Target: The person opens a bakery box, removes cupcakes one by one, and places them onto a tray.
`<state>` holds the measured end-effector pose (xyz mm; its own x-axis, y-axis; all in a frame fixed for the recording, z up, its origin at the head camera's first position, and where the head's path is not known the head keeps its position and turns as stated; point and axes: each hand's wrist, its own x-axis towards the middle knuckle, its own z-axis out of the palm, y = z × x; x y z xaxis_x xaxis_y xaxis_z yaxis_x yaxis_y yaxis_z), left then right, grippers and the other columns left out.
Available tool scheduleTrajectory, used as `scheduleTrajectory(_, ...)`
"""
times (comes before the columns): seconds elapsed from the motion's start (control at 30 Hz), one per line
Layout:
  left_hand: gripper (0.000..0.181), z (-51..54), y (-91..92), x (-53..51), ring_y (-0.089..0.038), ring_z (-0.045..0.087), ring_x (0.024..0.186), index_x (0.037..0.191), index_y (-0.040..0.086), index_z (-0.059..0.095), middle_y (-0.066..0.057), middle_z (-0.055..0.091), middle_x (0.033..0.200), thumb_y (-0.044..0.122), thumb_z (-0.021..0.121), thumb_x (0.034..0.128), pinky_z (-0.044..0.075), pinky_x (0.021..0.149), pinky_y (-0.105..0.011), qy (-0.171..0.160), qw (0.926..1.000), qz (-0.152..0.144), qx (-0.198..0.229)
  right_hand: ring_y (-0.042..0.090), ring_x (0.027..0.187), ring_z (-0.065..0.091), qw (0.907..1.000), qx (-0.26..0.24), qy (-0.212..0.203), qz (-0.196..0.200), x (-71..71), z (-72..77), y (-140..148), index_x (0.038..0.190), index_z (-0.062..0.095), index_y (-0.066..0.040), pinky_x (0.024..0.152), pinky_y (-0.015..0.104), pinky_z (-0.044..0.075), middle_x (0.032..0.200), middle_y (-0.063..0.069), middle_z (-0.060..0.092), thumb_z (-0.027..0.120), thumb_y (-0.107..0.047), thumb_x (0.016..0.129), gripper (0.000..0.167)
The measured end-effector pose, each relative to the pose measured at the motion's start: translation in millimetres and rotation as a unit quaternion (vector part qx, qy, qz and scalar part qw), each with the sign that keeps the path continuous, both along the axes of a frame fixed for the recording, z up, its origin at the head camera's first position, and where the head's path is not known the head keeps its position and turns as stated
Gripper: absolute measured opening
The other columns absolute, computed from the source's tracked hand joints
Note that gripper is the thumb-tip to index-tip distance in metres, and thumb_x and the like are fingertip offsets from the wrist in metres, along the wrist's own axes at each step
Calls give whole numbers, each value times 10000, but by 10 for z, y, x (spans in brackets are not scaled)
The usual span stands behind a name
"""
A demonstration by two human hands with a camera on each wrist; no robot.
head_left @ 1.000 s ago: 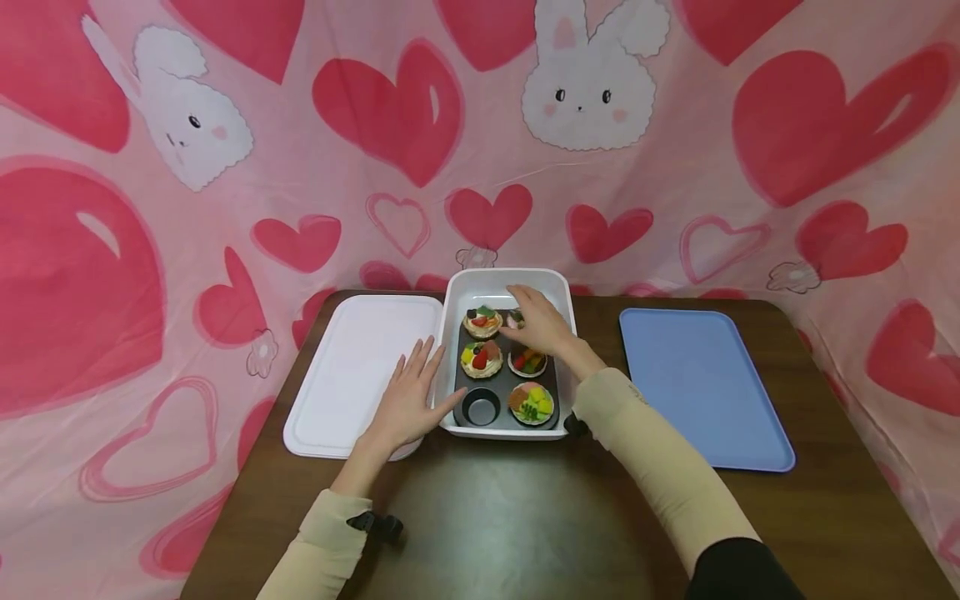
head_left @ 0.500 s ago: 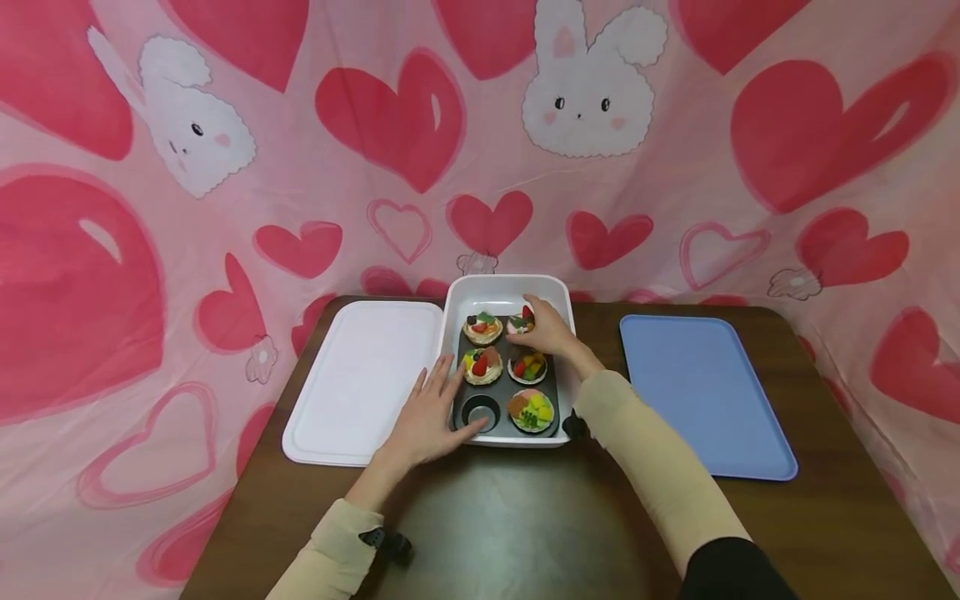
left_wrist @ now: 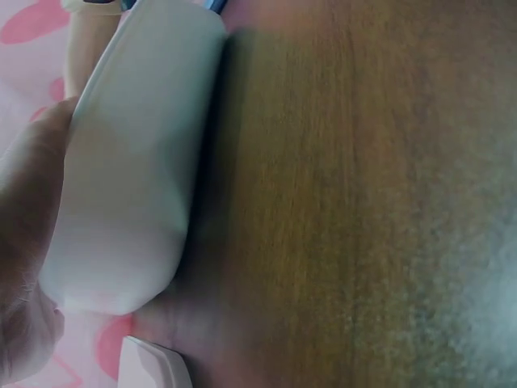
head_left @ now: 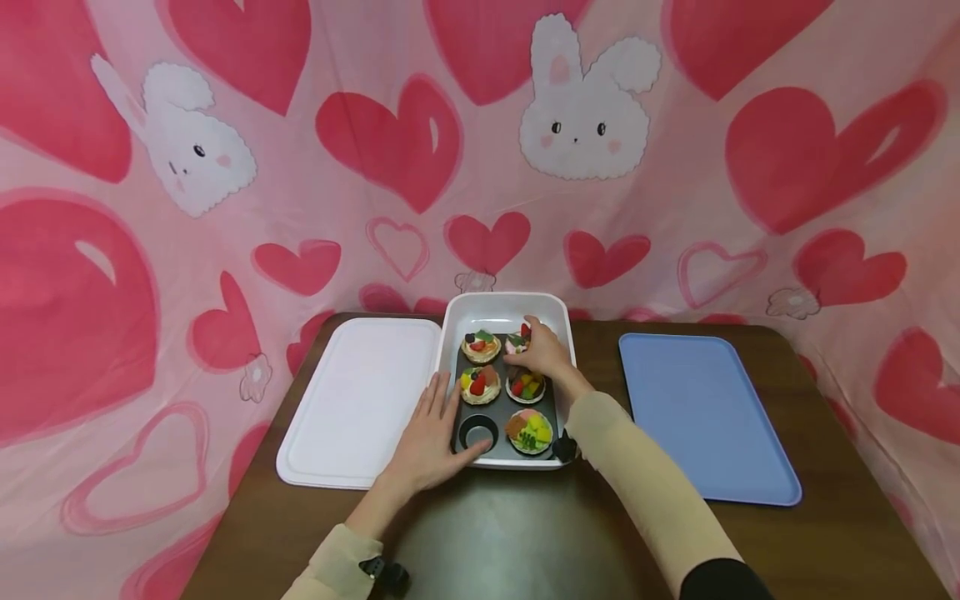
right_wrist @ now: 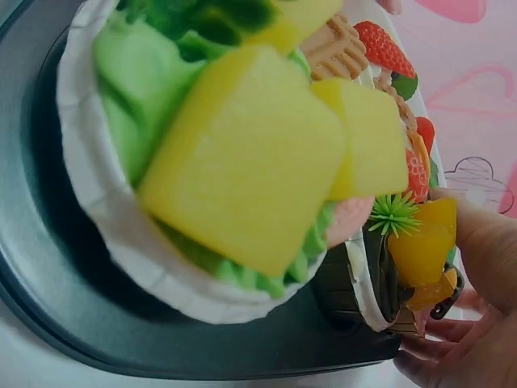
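A dark muffin tin [head_left: 495, 417] lies inside a white rectangular tub [head_left: 510, 308]. Fruit-topped tarts fill most of its cups; the front left cup [head_left: 477, 433] holds none. My right hand [head_left: 546, 352] reaches over the tin, thumb and fingers curled round the strawberry-topped tart [head_left: 516, 342] at the back right. In the right wrist view a green-cream tart [right_wrist: 234, 162] looms close, and a chocolate cup [right_wrist: 380, 283] partly covers the right hand [right_wrist: 485, 299]. My left hand [head_left: 427, 446] has its fingers extended along the tub's left front corner, the thumb over the front rim.
To the left of the tub lies a white tray or board [head_left: 356, 400]. A blue tray [head_left: 708, 417] lies on the right, apart from the tub. Brown tabletop [head_left: 495, 542] stretches in front, and a heart-patterned cloth [head_left: 405, 142] hangs behind.
My left hand has moved right, from above the white tray onto the tub's corner. My right hand has shifted slightly right, uncovering the back right tart's strawberry. The head view has tilted upward.
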<state>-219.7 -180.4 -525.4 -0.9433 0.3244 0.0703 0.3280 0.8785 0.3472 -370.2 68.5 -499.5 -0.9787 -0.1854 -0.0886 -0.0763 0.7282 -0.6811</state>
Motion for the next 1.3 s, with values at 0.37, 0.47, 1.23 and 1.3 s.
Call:
scheduleTrajectory(0.37, 1113, -6, 11, 16, -385, 101, 1746, 1738, 73, 301, -170, 119, 1865, 788, 597, 938, 271, 1380, -590, 10, 9999, 57, 106, 338, 1094, 635, 9976, -155, -225, -629, 13, -39, -46, 1355, 597, 51, 1100, 510, 585, 1296, 235, 685, 917, -294, 892, 661)
scheduleTrajectory(0.47, 1112, -10, 18, 17, -382, 97, 1747, 1738, 74, 300, -166, 115, 1866, 787, 597, 938, 265, 1381, -589, -5, 9999, 82, 127, 335, 1085, 640, 9964, -157, -328, -767, 8, -45, -56, 1351, 593, 48, 1104, 508, 593, 1284, 227, 684, 921, -279, 889, 653)
scheduleTrajectory(1.23, 1104, -21, 14, 41, -380, 98, 1747, 1734, 72, 311, -157, 137, 1864, 775, 620, 941, 258, 1383, -596, -36, 9995, 148, 264, 358, 1118, 645, 9950, -433, -178, -886, 56, -109, -72, 1337, 577, 70, 1091, 525, 596, 1282, 255, 672, 927, -228, 867, 657)
scheduleTrajectory(1.3, 1104, -16, 18, 38, -373, 91, 1749, 1737, 77, 306, -150, 130, 1867, 779, 613, 942, 257, 1383, -595, -53, 9995, 152, 273, 354, 1099, 647, 9951, -433, -122, -876, 62, -90, -63, 1328, 583, 75, 1074, 520, 604, 1267, 257, 676, 918, -221, 872, 639)
